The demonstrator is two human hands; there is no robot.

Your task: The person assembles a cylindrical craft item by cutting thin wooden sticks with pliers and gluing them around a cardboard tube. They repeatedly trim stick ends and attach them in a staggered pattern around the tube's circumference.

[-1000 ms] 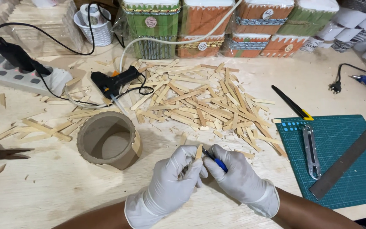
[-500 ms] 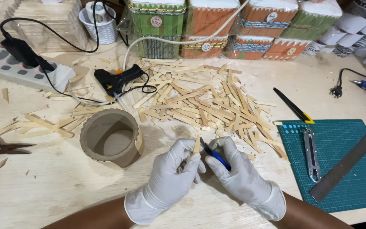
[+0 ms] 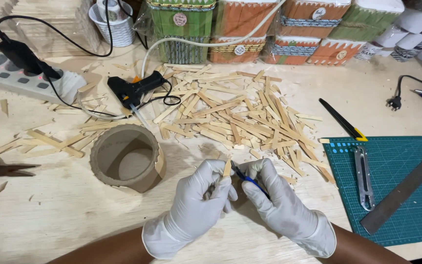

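Little has shifted: our left hand pinches a wooden stick upright so our right hand, clasping a blue-handled cutter, meets its tip

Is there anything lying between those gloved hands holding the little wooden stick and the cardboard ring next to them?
Nothing visible does. The left hand pinches the small wooden stick, with the right hand working a blue-handled tool against it. The cardboard ring sits just left of them, with only bare tabletop between. The stick pile lies farther back.
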